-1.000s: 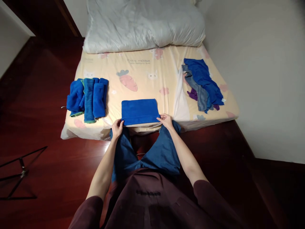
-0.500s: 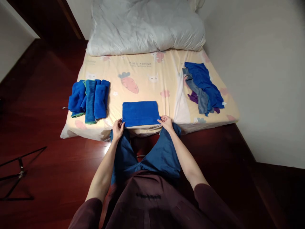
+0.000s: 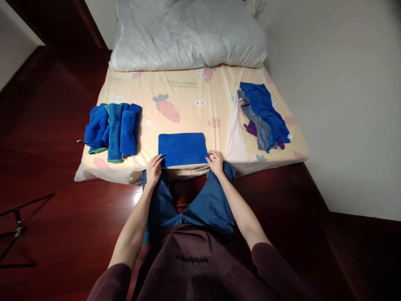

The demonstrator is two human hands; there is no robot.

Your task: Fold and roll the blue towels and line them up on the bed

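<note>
A blue towel (image 3: 183, 146) lies flat as a rectangle at the front edge of the bed, with a narrow strip folded over along its near side. My left hand (image 3: 154, 169) pinches the near left corner of that strip. At the near right corner, my right hand (image 3: 215, 162) has its thumb and fingers closed on the cloth. Left of the towel sits a group of rolled blue towels (image 3: 115, 133), some with green edging. A loose pile of blue, grey and purple cloths (image 3: 265, 115) rests on the right side of the bed.
The bed (image 3: 188, 108) has a yellow sheet printed with carrots. A pale quilt (image 3: 188, 37) is heaped at its far end, and a wall (image 3: 338, 104) runs along the right. Black metal stand legs (image 3: 19, 230) stand on the dark red floor at left.
The view has shifted slightly, so everything sits a little further left. Both hands stay at the towel's near corners, with only slight finger movement.
</note>
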